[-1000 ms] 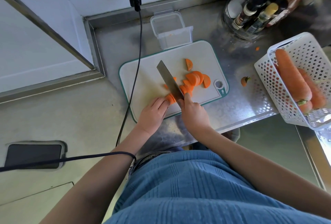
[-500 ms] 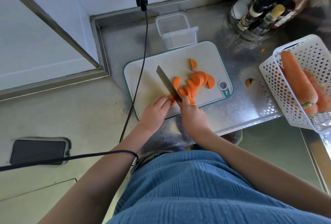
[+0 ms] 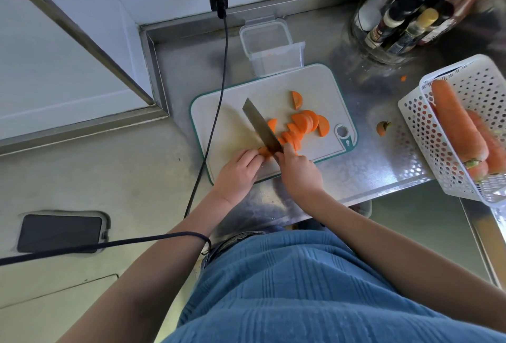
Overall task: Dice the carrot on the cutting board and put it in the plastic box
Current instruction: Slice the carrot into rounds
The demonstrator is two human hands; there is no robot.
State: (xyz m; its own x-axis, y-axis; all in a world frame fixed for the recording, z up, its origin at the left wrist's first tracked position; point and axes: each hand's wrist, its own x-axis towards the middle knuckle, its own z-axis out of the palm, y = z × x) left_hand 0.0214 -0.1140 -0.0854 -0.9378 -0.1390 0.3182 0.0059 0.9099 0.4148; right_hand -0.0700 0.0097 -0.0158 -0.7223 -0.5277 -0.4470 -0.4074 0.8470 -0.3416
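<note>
A white cutting board with a teal rim lies on the steel counter. On it sits a carrot stub, pinched by the curled fingers of my left hand. My right hand grips the handle of a knife, whose blade stands on the stub right beside my left fingertips. Several half-round carrot slices lie to the right of the blade. A clear plastic box stands open just behind the board, with only tiny orange bits inside.
A white perforated basket with whole carrots overhangs the counter's right end. A cut carrot top lies by the board. Bottles in a round rack stand at the back right. A black cable hangs across the board's left edge.
The knife has worked nearer along the stub toward my left fingers, and another slice has joined the pile. My left hand stays on the shortening stub.
</note>
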